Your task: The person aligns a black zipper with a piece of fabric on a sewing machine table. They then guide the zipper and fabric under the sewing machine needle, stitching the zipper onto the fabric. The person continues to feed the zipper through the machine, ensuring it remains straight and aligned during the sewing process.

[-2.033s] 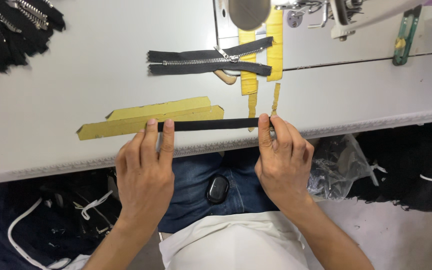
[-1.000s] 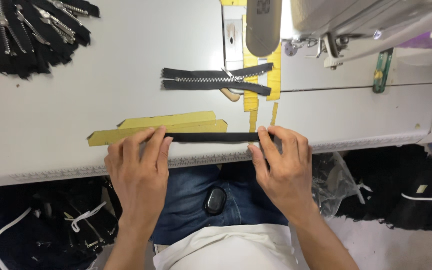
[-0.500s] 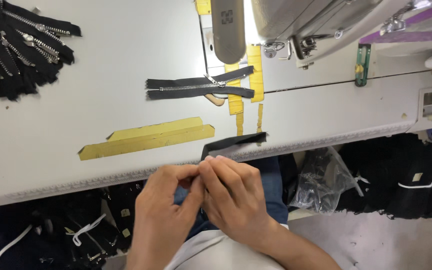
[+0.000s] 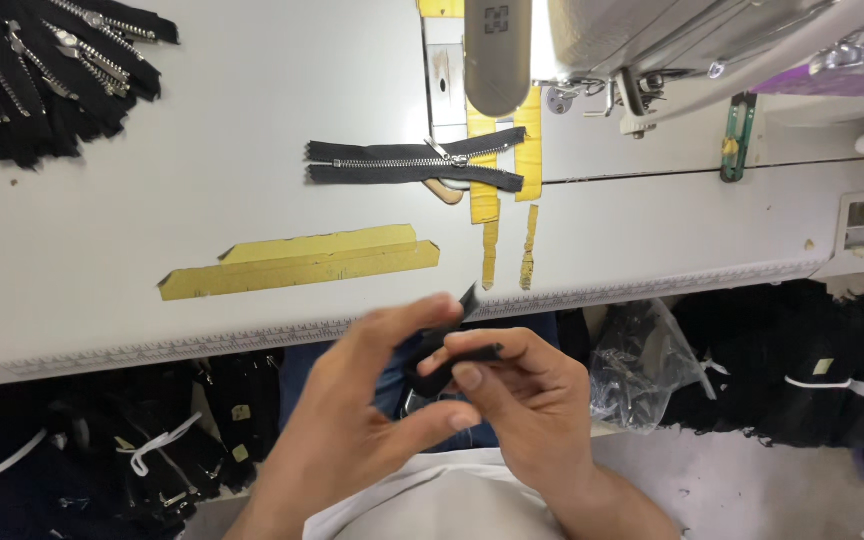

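Fingers: right hand [image 4: 527, 400] pinches a black fabric strip [image 4: 452, 355] between thumb and forefinger; left hand [image 4: 367, 405] has its thumb and fingers curved in a narrow C round the strip's left part, fingertips touching the cloth.
Strip: folded or bunched between both hands, one pointed end sticking up toward the table edge; it is held off the table, on the near side, above the person's lap.
Table: white worktop [image 4: 202, 200] just beyond the hands.
Yellow pieces: two long yellow card strips [image 4: 302, 262] lie side by side, near the front edge, left of the hands.
Zipper: black zipper with metal teeth [image 4: 417, 165] lies farther back, partly open at its right end.
Machine: sewing machine head [image 4: 552, 40] at the far right.
Pile: heap of black zippers [image 4: 42, 70] at the far left corner.
Bag: clear plastic bag [image 4: 642, 370] under the table, right of the hands.
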